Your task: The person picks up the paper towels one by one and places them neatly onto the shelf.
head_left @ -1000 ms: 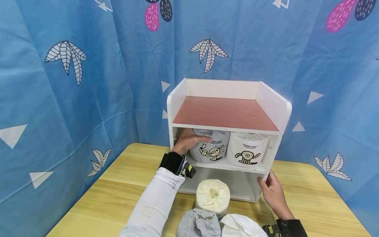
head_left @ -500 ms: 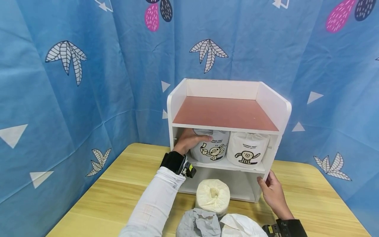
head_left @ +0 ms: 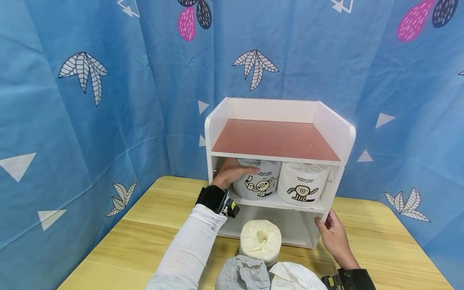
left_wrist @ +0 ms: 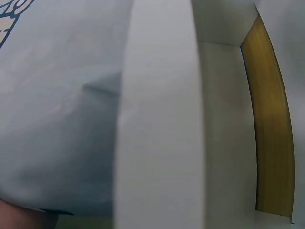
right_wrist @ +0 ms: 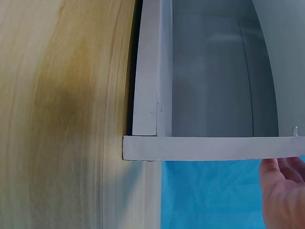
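My left hand [head_left: 232, 173] held the gray roll [head_left: 259, 187].
The roll sat on the middle shelf [head_left: 276, 203], my thumb across its front. Beside it was the white roll [head_left: 303, 185]. Farther right, my right hand [head_left: 337, 241], loosely bent, touched the side of the rack [head_left: 276, 139].

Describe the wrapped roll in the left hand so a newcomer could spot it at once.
On the wooden table stands a white shelf unit with a reddish top. On its middle level, at picture left, is the grey roll. The left hand holds it, and its colour sets it apart from the white roll beside it.
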{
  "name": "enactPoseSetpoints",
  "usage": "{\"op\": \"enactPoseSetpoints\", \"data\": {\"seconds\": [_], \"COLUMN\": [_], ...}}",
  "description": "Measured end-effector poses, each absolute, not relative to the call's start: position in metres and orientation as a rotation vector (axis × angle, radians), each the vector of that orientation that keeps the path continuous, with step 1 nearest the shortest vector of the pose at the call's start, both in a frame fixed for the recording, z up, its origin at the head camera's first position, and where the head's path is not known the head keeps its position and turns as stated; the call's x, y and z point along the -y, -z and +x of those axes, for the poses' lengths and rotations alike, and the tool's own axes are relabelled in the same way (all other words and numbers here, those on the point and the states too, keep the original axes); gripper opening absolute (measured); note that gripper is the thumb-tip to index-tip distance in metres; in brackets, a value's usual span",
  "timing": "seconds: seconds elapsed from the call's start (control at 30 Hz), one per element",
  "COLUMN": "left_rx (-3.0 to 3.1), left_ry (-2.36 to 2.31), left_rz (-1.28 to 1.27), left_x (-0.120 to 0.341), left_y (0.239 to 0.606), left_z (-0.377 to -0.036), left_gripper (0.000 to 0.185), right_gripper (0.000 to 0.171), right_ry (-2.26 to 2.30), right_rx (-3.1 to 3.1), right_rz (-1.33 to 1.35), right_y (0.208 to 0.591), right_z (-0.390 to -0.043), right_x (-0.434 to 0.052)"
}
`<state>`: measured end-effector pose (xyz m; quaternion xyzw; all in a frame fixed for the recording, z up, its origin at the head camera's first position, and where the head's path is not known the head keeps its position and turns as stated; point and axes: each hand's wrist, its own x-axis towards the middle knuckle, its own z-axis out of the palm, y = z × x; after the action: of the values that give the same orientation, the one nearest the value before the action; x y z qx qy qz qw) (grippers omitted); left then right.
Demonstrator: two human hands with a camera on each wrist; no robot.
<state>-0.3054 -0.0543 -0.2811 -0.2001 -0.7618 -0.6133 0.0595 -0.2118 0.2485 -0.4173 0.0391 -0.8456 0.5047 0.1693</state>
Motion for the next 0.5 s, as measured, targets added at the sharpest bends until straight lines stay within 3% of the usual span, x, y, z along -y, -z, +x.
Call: {"op": "enactPoseSetpoints", "data": {"seconds": [0.5], "left_rx": [2.255], "left_ry": [1.838], "left_rz": [-0.613], "left_x": [0.0564], "left_y": [0.2793], "left_z": [-0.3015], "left_gripper": [0.072], "right_gripper": [0.053], "right_ry": [-1.453], "right_rx": [2.426], "right_rz": [0.079], "right_y": [0.4160], "right_z": [-0.2119], "right_x": [-0.2461]}}
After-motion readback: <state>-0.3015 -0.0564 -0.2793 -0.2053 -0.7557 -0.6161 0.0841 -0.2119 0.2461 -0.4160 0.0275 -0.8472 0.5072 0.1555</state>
